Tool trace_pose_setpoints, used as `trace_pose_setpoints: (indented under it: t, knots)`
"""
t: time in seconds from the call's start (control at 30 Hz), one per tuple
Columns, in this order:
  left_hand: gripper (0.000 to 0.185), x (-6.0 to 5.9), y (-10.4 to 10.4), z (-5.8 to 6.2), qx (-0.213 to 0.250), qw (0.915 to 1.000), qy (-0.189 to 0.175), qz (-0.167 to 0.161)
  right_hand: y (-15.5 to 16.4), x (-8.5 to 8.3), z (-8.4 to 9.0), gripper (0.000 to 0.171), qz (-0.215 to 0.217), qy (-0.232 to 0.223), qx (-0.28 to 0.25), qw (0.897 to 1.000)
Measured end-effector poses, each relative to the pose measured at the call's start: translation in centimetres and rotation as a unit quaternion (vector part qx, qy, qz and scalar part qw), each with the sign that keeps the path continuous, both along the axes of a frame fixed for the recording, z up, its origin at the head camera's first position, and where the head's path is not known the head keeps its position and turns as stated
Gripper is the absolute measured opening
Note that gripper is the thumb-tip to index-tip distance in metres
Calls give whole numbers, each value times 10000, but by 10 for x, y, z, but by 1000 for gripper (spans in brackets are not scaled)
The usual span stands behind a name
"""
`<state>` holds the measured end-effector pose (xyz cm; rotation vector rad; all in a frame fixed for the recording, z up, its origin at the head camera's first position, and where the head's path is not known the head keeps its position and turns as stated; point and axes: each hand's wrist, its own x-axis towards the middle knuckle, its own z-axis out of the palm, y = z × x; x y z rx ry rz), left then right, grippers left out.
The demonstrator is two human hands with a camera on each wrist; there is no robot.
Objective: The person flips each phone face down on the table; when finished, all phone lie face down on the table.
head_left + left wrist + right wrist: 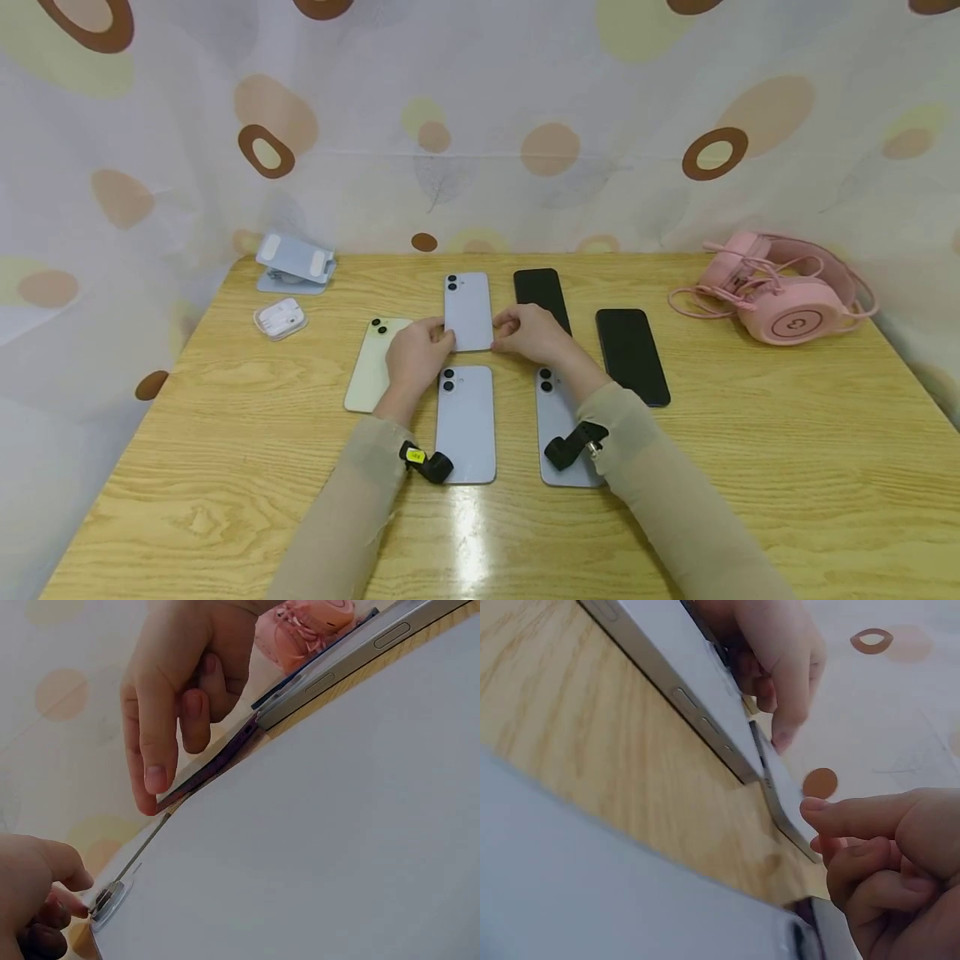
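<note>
A pale lavender smartphone [468,308] lies back up near the table's far side, its two camera lenses at the upper left. My left hand [416,354] pinches its left edge near the bottom, thumb in front. At the lower right corner, my right hand [532,333] holds it between thumb and curled fingers, as the right wrist view shows. Under the left wrist a pale yellow smartphone [365,375] is partly covered. A second lavender smartphone [465,425] lies just nearer to me, between the forearms. The right forearm partly hides another lavender smartphone [557,417].
Two black smartphones, one behind my right hand [540,287] and one farther right [633,358], lie screen up. A light blue folding stand [296,260] and a clear case with white earphones [281,318] sit at the back left. Pink headphones [795,312] rest at the back right.
</note>
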<state>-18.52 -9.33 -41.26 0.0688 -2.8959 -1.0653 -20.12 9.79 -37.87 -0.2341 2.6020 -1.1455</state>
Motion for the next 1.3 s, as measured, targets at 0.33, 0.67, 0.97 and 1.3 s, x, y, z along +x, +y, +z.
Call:
trace_pose_setpoints:
  t: [0.33, 0.67, 0.97, 1.3]
  knots:
    - [37, 0, 15, 8, 1640, 9855, -33, -444, 58, 12, 2, 40, -121, 461, 67, 9988]
    - [40, -5, 76, 5, 2191, 9702, -190, -1017, 89, 18, -6, 46, -486, 296, 84, 9983]
    - [38, 1, 89, -2, 2227, 9697, 18, -1003, 94, 17, -11, 45, -292, 228, 185, 9991]
    - [48, -4, 92, 0, 1745, 9774, -510, -1077, 98, 15, -10, 49, -305, 96, 213, 9993]
